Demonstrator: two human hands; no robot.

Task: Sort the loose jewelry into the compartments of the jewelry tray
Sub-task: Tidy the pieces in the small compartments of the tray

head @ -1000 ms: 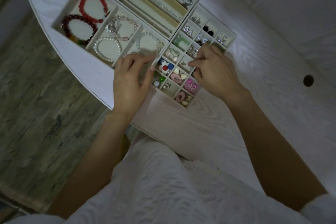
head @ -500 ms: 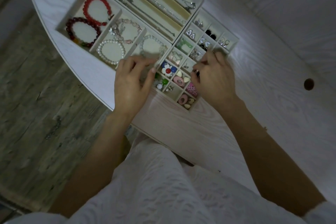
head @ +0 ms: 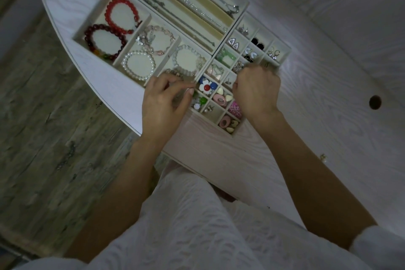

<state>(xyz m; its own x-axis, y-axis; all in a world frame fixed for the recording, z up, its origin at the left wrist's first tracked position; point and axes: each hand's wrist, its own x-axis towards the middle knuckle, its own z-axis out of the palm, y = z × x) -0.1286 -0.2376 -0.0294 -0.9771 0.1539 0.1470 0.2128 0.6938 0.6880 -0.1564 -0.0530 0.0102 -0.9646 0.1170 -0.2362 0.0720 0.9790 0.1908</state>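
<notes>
Cream jewelry tray (head: 98,20) on table (head: 328,72), compartments largely filled. Left hand (head: 163,103) and right hand (head: 257,91) curled over small cells; contents cannot be told. Neighbouring earrings (head: 207,87) risk being knocked into wrong cells.

The scene is dim and low in contrast, with a cool grey cast; the brightest patch falls on the pale table (head: 328,85) to the right of the jewelry tray (head: 285,50), and light falls off toward the wooden floor (head: 43,138) at the left and the lower corners. Shadows are soft, without hard edges or glare. The wide-angle lens bends the table's edge into a curve, and the white garment (head: 197,226) near the bottom looks soft and slightly smeared
</notes>
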